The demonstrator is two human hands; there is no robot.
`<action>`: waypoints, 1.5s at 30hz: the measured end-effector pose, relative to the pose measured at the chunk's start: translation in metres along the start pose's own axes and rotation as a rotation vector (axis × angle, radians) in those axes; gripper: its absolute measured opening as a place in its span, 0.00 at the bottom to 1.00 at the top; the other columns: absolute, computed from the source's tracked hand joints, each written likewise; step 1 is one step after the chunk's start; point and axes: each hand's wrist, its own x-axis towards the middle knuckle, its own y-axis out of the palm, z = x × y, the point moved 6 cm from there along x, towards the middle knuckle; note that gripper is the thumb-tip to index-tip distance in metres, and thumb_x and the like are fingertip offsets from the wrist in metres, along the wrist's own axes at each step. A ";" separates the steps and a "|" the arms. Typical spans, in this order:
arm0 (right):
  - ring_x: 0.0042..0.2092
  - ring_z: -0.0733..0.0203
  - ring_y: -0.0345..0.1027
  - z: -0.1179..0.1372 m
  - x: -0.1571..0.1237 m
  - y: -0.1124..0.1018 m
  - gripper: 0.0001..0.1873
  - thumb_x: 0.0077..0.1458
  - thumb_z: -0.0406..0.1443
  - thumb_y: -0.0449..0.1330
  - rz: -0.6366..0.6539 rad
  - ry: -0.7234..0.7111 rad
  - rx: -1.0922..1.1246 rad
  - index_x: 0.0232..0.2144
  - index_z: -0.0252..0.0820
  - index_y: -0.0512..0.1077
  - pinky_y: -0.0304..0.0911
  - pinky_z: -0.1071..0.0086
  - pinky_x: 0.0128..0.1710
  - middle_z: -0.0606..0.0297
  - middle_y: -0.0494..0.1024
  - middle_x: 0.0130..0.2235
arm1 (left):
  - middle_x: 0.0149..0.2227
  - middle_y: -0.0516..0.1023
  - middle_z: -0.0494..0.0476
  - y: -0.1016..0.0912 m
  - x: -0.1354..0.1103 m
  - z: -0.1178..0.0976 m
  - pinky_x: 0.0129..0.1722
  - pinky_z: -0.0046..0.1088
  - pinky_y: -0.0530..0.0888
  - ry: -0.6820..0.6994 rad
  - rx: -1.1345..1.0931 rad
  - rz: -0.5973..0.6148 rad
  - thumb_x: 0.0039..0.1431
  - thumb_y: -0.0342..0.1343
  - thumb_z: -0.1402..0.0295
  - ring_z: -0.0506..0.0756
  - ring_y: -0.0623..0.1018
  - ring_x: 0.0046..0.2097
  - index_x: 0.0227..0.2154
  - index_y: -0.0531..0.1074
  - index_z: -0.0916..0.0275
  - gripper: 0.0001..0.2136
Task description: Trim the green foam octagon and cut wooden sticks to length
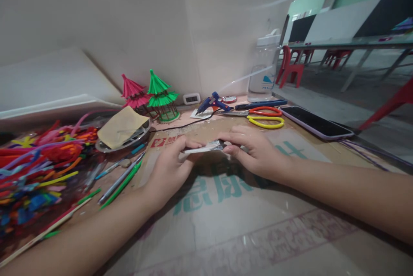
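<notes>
Between my two hands is a small, flat, whitish piece (206, 147) with a silvery, crumpled-looking patch toward its right end; I cannot make out its kind. My left hand (176, 166) pinches its left end with thumb and fingers. At the right end, my right hand (254, 151) closes its thumb and fingertips on it, hiding that part. Both hands are just above a cardboard sheet (232, 233) printed with green characters. Beyond them lie scissors (265, 116) with red and yellow handles and a blue glue gun (213, 103).
Colourful pipe cleaners (38, 164) heap at left beside a metal dish (142, 134) with a tan sheet on it. Pink (134, 91) and green (161, 95) pagoda-like models stand near the back wall. A clear bottle (263, 71) and a phone (316, 122) are at right.
</notes>
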 end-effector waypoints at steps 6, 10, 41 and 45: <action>0.36 0.58 0.64 0.010 0.000 0.002 0.17 0.66 0.39 0.50 0.032 -0.077 0.011 0.48 0.38 0.73 0.59 0.65 0.35 0.60 0.73 0.33 | 0.36 0.81 0.50 0.003 0.000 -0.006 0.39 0.23 0.74 0.072 0.050 0.030 0.58 0.55 0.78 0.50 0.79 0.37 0.34 0.71 0.61 0.06; 0.35 0.59 0.63 0.013 0.000 0.001 0.15 0.66 0.39 0.51 0.038 -0.087 0.004 0.46 0.40 0.74 0.57 0.67 0.33 0.61 0.72 0.32 | 0.36 0.81 0.51 0.005 -0.001 -0.002 0.39 0.25 0.74 0.051 0.043 0.033 0.58 0.55 0.76 0.50 0.79 0.37 0.34 0.71 0.61 0.04; 0.37 0.57 0.67 -0.005 0.002 -0.002 0.15 0.65 0.39 0.51 -0.027 0.012 0.004 0.44 0.39 0.74 0.63 0.64 0.38 0.60 0.75 0.33 | 0.42 0.78 0.56 -0.001 0.000 0.008 0.50 0.34 0.72 -0.072 0.015 -0.002 0.56 0.51 0.77 0.55 0.76 0.47 0.38 0.70 0.60 0.08; 0.36 0.58 0.66 -0.003 0.002 -0.002 0.15 0.65 0.39 0.51 -0.022 -0.002 -0.003 0.44 0.38 0.75 0.61 0.65 0.35 0.61 0.73 0.31 | 0.42 0.78 0.55 -0.001 0.001 0.006 0.50 0.35 0.73 -0.053 0.023 0.002 0.55 0.51 0.77 0.55 0.77 0.47 0.37 0.70 0.60 0.09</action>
